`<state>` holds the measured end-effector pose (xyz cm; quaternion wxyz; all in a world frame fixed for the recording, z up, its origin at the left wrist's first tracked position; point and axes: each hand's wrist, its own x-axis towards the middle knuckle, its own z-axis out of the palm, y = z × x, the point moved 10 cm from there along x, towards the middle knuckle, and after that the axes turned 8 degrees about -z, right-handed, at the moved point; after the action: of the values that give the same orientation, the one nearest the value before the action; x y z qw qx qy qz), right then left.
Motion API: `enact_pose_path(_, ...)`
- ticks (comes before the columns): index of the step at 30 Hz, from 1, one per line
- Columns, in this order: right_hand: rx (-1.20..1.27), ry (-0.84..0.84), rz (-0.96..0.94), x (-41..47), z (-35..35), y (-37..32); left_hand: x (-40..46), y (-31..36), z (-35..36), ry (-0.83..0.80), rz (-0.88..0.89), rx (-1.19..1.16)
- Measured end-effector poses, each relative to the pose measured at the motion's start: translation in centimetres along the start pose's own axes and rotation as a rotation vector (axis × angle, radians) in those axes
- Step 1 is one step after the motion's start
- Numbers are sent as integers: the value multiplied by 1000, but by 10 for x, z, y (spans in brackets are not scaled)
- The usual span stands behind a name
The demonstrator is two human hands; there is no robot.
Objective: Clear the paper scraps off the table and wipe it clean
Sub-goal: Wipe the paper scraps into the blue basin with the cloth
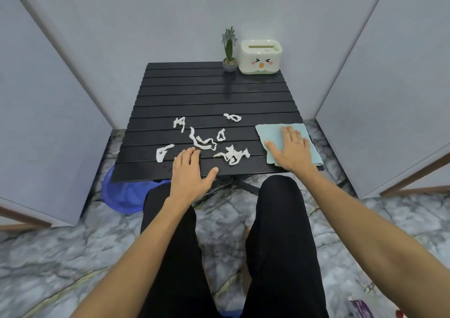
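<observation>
illumination is even, diffuse and fairly bright. the plant point(229, 47) casts a soft shadow toward the viewer across the black table point(185, 91), so light arrives from behind it. no glare. wide-angle distortion bends the wall panels point(46, 103) at the edges. detail is slightly soft overall.

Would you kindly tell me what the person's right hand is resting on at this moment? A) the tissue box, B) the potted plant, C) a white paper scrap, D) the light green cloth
D: the right hand lies flat, palm down, on the light green cloth at the table's near right corner, apart from the paper scraps.
</observation>
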<state>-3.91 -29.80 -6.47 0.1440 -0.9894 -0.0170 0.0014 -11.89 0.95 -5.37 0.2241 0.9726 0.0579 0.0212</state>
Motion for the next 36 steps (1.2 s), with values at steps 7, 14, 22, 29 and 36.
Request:
enact_pose_path(7,-80,-97,93,1,15,-3,-3,-3,3,43,18,-5)
enact_pose_path(14,-34,3,34,2,23,-41,-5,-5,5,71,24,-8)
enact_pose_path(22,273,96,-11,-11,36,-117,-2,-9,7,64,54,-46)
enact_pose_path(29,382,96,-97,-11,52,-188,-7,-27,-3,33,50,-234)
enact_pose_path(36,581,57,-189,-5,50,-240,-1,-42,-28,79,27,-314)
